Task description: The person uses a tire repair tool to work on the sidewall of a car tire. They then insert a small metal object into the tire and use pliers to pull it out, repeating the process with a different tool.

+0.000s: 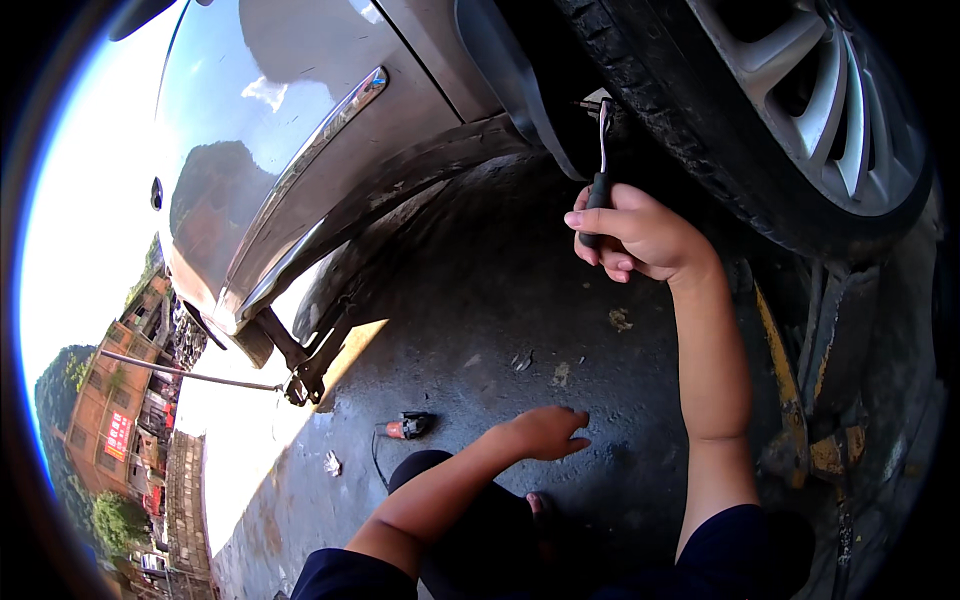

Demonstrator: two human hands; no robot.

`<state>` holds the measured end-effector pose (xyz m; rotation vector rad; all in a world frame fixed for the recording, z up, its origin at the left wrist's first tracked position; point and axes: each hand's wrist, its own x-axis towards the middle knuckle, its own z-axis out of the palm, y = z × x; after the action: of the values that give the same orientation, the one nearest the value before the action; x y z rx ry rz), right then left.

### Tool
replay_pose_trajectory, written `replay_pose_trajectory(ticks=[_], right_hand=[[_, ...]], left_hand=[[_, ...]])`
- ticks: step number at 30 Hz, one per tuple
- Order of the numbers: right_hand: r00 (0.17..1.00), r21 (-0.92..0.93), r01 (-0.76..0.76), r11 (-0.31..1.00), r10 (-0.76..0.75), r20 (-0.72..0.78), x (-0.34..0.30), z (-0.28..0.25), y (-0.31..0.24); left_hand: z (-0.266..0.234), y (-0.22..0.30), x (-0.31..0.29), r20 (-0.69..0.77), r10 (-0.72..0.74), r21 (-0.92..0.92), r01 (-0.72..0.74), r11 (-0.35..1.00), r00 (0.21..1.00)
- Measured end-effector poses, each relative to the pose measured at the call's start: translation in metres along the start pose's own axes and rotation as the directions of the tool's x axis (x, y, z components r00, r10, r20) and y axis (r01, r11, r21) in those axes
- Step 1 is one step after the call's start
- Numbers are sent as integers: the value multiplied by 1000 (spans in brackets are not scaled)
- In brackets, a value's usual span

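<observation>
My right hand (640, 232) is raised beside the tyre, its fingers wrapped round the black handle of a ratchet wrench (603, 150). The wrench stands upright, its metal shaft and head reaching into the dark gap between the wheel arch liner (540, 120) and the car tyre (690, 140). What its head touches there is too dark to make out. Lower down, my left hand (545, 432) hangs over the floor near my knee, holding nothing, with thumb and fingers apart.
A grey car body (330, 130) fills the upper left, raised on a jack (310, 375). The alloy wheel (830, 110) is at upper right. On the floor lies an orange-and-black corded tool (407, 426). A yellow-and-grey metal stand (790, 390) is at right.
</observation>
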<state>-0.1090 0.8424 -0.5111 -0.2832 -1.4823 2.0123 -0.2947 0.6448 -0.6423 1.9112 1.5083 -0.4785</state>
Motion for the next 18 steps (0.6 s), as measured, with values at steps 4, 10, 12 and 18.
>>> replay_pose_trajectory(ticks=[4, 10, 12, 18], right_hand=[[994, 254, 47, 966, -71, 84, -7, 16, -12], [997, 120, 69, 990, -72, 14, -9, 32, -24], [965, -568, -12, 823, -140, -223, 3, 12, -1], [675, -950, -214, 228, -668, -313, 31, -29, 27]], left_hand=[[3, -3, -1, -11, -5, 0, 5, 1000, 1000], [8, -9, -4, -39, 19, -14, -19, 1000, 999], [4, -5, -6, -30, 18, 3, -18, 1000, 999], [4, 0, -9, -23, -4, 0, 4, 1000, 1000]])
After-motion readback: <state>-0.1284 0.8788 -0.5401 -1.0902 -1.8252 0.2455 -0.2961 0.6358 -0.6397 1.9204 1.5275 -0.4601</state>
